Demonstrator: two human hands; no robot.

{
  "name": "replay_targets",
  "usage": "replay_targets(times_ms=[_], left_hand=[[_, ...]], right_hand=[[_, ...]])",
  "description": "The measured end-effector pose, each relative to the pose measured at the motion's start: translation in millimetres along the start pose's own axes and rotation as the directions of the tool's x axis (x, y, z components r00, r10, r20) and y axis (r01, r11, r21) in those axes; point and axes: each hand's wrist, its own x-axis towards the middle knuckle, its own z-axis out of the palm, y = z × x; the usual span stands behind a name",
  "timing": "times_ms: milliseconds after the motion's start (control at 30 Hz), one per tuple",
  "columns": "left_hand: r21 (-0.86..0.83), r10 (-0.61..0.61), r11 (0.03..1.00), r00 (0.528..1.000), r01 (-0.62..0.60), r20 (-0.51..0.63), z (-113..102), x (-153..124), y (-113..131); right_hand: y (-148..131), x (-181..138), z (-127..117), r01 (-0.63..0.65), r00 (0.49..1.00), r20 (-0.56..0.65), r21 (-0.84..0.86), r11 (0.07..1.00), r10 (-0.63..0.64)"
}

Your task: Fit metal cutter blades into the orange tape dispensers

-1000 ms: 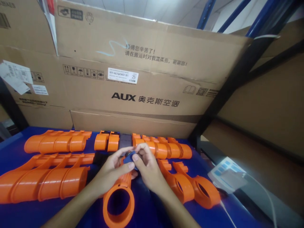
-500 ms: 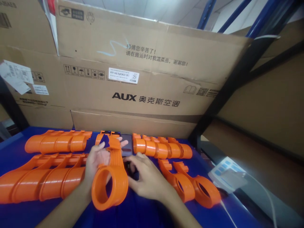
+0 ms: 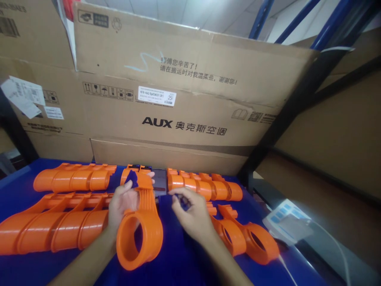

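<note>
My left hand (image 3: 123, 204) grips an orange plastic part (image 3: 141, 226) with a large ring at its near end, holding it tilted above the blue table (image 3: 184, 262). A small dark blue piece (image 3: 131, 179) sits at the part's far end by my fingertips. My right hand (image 3: 190, 214) hovers just right of the part, thumb and fingers pinched on a small dark piece (image 3: 183, 202) that I cannot make out clearly. A dark phone (image 3: 160, 183) lies flat just beyond both hands.
Rows of nested orange parts lie at the left (image 3: 53, 226), back left (image 3: 73, 179) and back right (image 3: 205, 186). Two more ringed parts (image 3: 247, 238) rest on the right. Cardboard boxes (image 3: 178, 99) wall the back. A blue-white packet (image 3: 285, 222) lies at the right edge.
My left hand lifted the ringed orange part off the table and swung it left. My right hand let go of it, dropped to the table, then rose again pinching a small dark piece.
</note>
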Motion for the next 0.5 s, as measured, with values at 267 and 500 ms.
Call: replay_targets(times_ms=[267, 500], left_hand=[[0.183, -0.247, 0.957, 0.964, 0.226, 0.100, 2, -8, -24], [0.079, -0.180, 0.981, 0.981, 0.175, 0.065, -2, -3, -24]], right_hand=[[-1, 9, -3, -0.118, 0.960, -0.204, 0.328, 0.937, 0.192], [-8, 4, 0, -0.228, 0.967, 0.008, 0.462, 0.857, 0.253]])
